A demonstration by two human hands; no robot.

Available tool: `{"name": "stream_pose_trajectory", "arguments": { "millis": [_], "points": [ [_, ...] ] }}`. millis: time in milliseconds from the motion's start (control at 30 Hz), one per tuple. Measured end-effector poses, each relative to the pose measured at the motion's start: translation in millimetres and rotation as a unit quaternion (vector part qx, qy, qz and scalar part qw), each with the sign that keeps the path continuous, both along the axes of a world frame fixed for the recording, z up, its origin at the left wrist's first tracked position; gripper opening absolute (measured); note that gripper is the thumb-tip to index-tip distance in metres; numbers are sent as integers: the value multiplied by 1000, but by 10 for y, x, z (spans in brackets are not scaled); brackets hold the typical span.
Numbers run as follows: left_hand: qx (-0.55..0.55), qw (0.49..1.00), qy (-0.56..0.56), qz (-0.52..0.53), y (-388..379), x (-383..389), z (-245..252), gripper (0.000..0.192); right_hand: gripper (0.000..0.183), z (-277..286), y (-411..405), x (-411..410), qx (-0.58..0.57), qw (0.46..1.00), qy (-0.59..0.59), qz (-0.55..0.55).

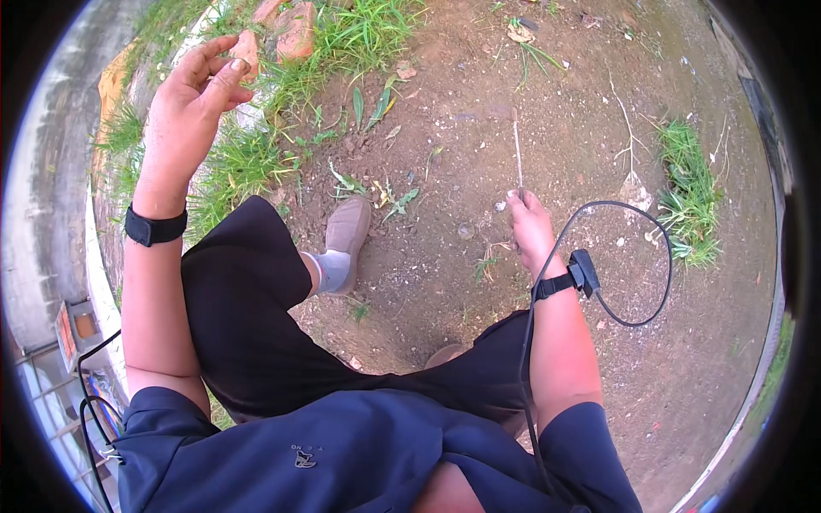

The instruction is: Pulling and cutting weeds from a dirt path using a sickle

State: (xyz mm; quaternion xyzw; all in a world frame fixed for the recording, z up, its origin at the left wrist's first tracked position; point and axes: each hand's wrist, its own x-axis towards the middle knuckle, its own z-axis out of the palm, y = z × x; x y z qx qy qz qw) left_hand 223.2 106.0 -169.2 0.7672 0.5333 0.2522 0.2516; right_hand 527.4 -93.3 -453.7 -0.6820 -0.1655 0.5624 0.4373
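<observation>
My left hand [195,96] is raised at the upper left, above the grass and the bricks. Its fingers are half curled and apart, with nothing visible between them. In my right hand [532,227] is the end of a thin, rod-like tool [517,151] that points away from me over the bare soil [436,256]. The tool's far tip is brownish, and a faint blur beside it leaves its shape unclear. Several pulled or cut weeds [401,202] lie on the soil between my hands, near my shoe [348,234].
Grass [359,32] grows along a border with reddish bricks [296,32] at the upper left. A grass clump [689,192] and a dry, rooted stem [628,128] lie to the right. A black cable [667,256] loops from a device on my right wrist.
</observation>
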Motion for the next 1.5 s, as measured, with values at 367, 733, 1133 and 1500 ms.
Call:
{"name": "stream_pose_trajectory", "arguments": {
  "millis": [367, 733, 1133, 1500],
  "points": [
    [-5, 1000, 5, -6, 2, 11, -3, 43, 24, 24, 29, -38, -20, 1000, -1, 14],
    [30, 999, 7, -16, 28, -13, -51, 42, 26, 27, 31, -35, -13, 1000, 4, 3],
    [6, 999, 31, -42, 257, -105, -49, 43, 25, 28, 58, -37, -13, 1000, 8, -12],
    [-39, 965, 242, -93, 1012, -497, -810, 39, 29, -7, 14, 57, -46, 997, 28, -62]
  ]
}}
